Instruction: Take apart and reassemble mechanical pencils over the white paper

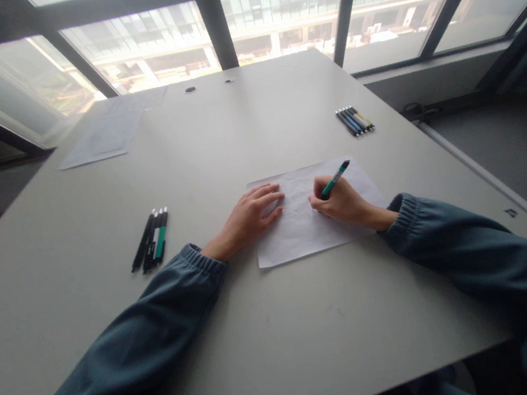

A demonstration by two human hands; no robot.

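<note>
Paper (308, 230) lay flat on the grey table (244, 332), a white sheet in front of the person, with faint marks near its middle that were too pale to read. The left hand (251, 218) rested palm down on the left edge of the sheet, its fingers stretched out and close together, pressing the sheet to the table. The right hand (341, 202) was curled around a green pen (335, 179), pinching it between thumb and fingers; the pen leaned up and to the right, and its tip met the sheet near the middle. Both arms wore dark blue-green sleeves with gathered cuffs.

On the left side of the table, well apart from the sheet, a small row of pens (151, 240) lay side by side, mostly black, one with a green part. On the far right, another row of pens (355, 120) lay together, dark with some blue and yellow. At the far left corner more sheets of paper (108, 135) lay flat. Two small round holes (190, 89) sat near the far edge of the table. Behind the table stood large windows (276, 17) with dark frames.
</note>
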